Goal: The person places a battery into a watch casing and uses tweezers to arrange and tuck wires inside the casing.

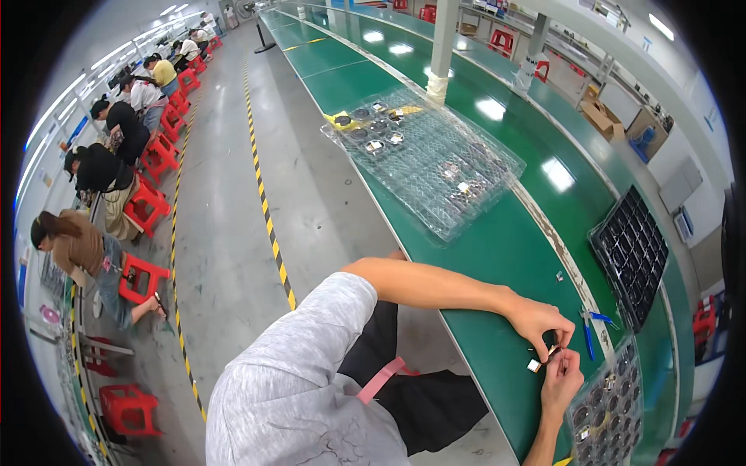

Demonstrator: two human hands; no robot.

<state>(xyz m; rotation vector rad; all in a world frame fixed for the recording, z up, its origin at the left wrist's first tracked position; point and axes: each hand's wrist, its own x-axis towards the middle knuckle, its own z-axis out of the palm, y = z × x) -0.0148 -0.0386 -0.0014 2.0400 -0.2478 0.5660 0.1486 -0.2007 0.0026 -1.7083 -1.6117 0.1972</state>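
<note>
Hands meet over the green bench's (497,256) near edge — left hand (542,321) and right hand (561,377) both pinched shut on a small metal part (544,359), held low for control. Blue-handled tweezers (588,332) just beside; clear tray (606,408) right.

Green bench top (497,256): smooth, glossy, ceiling lights mirrored in it; clear plastic tray (423,155) at upper centre: thin, shiny, moulded; black tray (633,252) at right: matt plastic; small part (535,365) between hands: bright metal; tweezers (588,332): blue plastic grips; grey sleeve (311,365): soft matt cloth; floor (225,225): smooth dull concrete; red stools (144,276): glossy plastic
</note>
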